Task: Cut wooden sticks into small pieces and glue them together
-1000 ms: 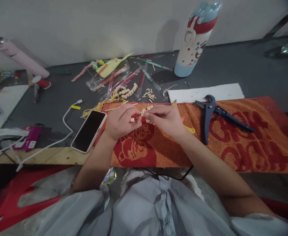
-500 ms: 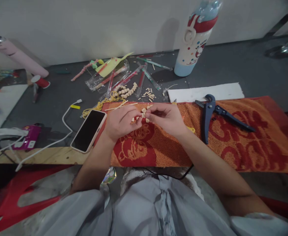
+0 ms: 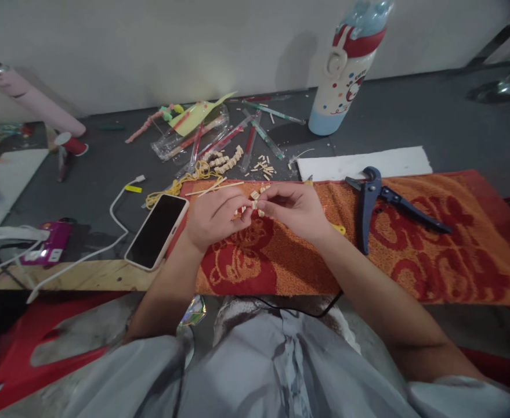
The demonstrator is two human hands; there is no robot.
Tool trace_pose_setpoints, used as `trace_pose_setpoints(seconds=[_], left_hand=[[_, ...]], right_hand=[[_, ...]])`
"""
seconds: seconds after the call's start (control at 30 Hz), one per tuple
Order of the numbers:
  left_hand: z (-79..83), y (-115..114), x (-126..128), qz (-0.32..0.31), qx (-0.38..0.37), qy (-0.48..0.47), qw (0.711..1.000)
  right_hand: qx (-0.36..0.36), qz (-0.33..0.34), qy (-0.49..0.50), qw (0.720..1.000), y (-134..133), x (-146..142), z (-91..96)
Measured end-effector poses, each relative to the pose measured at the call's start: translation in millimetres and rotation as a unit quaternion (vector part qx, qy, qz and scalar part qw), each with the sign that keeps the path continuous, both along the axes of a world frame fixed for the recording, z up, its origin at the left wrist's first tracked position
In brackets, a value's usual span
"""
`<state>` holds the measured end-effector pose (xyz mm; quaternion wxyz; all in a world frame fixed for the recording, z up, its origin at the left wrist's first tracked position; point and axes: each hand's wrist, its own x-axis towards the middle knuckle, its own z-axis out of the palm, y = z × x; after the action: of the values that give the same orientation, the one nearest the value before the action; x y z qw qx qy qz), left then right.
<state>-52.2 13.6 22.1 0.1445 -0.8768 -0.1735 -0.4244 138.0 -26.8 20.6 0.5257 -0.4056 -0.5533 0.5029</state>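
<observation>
My left hand (image 3: 220,215) and my right hand (image 3: 293,210) meet fingertip to fingertip over an orange and red towel (image 3: 298,261). Between their pinched fingers is a small pale wooden piece (image 3: 255,204), its exact shape too small to make out. Similar pieces lie on the towel around the fingertips, partly hidden by the hands. Thin wooden sticks (image 3: 222,187) rest just beyond my left hand. Past the towel's far edge are a notched wooden chain-like strip (image 3: 230,161), a yellow cord (image 3: 167,190) and several short cut stick bits (image 3: 264,167).
Blue-handled cutters (image 3: 370,209) lie on the towel at right, before a white foam strip (image 3: 363,164). A phone (image 3: 156,232) and white cable (image 3: 118,203) are at left. A tall bottle (image 3: 346,75) stands behind, near wrapped sticks (image 3: 250,139) and a pink flask (image 3: 37,101).
Almost nothing differs. Both hands keep the same pinch on the small wooden piece, with at most a slight finger shift.
</observation>
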Motion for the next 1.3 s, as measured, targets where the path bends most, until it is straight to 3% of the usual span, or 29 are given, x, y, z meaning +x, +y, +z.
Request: trace_pose_setpoints(seconds=[0.23, 0.53, 0.67, 1.13, 1.3], left_hand=[[0.2, -5, 5, -0.033, -0.071, -0.054, 0.995], [-0.5, -13, 18, -0.068, -0.138, -0.143, 0.978], [-0.7, -16, 20, -0.061, -0.145, -0.153, 0.976], [-1.8, -17, 18, -0.040, -0.138, -0.122, 0.982], [-3.7, -15, 18, -0.071, -0.185, -0.155, 0.968]], right_hand=[[-0.081, 0.092, 0.131, 0.984, 3, 4, -1.3], [-0.187, 0.232, 0.230, 0.927, 5, 5, -7.1], [-0.213, 0.243, 0.241, 0.915, 6, 5, -10.6], [-0.202, 0.246, 0.240, 0.917, 6, 5, -12.4], [-0.154, 0.213, 0.200, 0.944, 3, 6, -5.4]])
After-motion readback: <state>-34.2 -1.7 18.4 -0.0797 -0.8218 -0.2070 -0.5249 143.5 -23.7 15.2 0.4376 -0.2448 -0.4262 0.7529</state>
